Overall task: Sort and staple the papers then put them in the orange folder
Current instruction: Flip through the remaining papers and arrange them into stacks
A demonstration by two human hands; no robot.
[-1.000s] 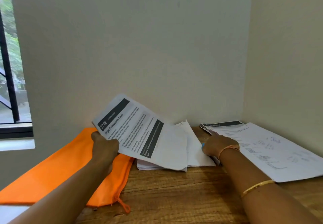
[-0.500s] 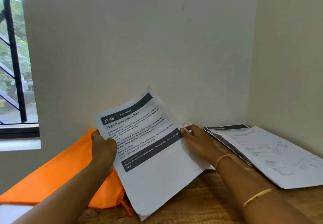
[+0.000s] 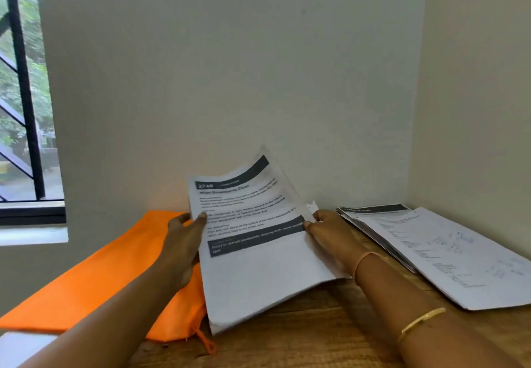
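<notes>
A sheaf of printed papers [image 3: 258, 258] is held tilted above the bench [image 3: 316, 336], its lower corner hanging over the orange folder [image 3: 94, 281]. The left hand [image 3: 184, 244] pinches the sheaf's left edge, thumb on the printed face. The right hand [image 3: 333, 232] grips the right edge with curled fingers [image 3: 311, 225]. The folder lies flat to the left and nothing shows inside it. A second pile of papers [image 3: 448, 255] lies to the right by the wall. No stapler is in view. Sorting looks to be under way; stapling and filing appear not yet done.
</notes>
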